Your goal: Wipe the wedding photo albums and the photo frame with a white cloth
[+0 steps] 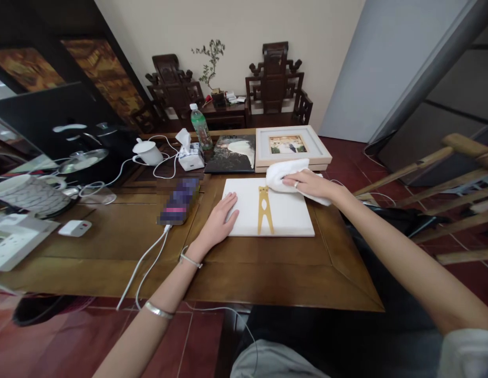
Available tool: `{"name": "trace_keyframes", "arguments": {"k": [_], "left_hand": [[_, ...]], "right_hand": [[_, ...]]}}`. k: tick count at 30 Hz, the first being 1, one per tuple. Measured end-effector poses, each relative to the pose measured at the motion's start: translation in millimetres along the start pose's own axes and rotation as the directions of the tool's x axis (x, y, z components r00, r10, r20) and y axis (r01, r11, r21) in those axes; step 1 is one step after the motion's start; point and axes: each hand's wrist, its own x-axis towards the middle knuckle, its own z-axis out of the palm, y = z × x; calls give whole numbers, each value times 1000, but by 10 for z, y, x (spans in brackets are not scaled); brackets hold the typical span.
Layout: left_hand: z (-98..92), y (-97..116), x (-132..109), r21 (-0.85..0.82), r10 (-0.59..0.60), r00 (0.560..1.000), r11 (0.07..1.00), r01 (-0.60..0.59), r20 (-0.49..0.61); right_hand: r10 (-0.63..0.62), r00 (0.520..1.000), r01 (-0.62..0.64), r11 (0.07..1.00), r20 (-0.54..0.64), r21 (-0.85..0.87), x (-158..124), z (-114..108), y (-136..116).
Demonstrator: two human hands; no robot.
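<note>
A white rectangular panel (291,218) lies flat on the wooden table. A long gold, two-legged piece with a cat-like head (264,210) runs down its middle. My left hand (219,219) rests on the panel's left edge with its fingers stretched out. A bunched white cloth (278,172) sits on the far right part of the panel, touching or close to the gold head. My right hand (307,184) grips this cloth from above, pressing it down. Part of the cloth hangs past the panel's right edge, and some fingers are hidden in its folds.
Behind the panel lie a light picture frame (322,149) and a dark picture panel (224,157). A green-labelled bottle (201,128), a tissue box (191,159) and a lidded cup (148,153) stand farther left. A phone (179,202) with a white cable (143,252) lies left of my left hand.
</note>
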Motion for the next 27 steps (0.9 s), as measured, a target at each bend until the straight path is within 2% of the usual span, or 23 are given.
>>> {"name": "trace_keyframes", "arguments": {"k": [3,5,9,13,16,20,24,27], "left_hand": [[-8,-1,2,-2,-4,1000,1000,4,-2],[-7,-2,3,-4,-10,1000,1000,10,-9],[9,-3,3,-8,-10,1000,1000,10,-15],[27,0,2,2,-7,1000,1000,7,-17],[34,1,1,-2,-6,1000,1000,5,-27],[33,1,4,-4,-6,1000,1000,6,-23],[21,0,9,0,-7,1000,1000,7,-7],[9,2,10,5,-3,1000,1000,3,-5]], "right_hand": [[15,1000,-15,1000,-17,-1,17,-2,-2],[21,1000,-21,1000,-1,-12,-91,43,-55],[-8,998,11,999,68,-38,-554,174,-299],[-94,986,95,995,136,-2,-1065,232,-638],[-123,971,119,992,204,34,-1241,215,-778],[-69,978,71,998,195,-1,-1085,189,-713],[-87,995,88,996,40,-18,-603,249,-619],[-139,988,139,990,-69,-5,-180,388,-653]]}}
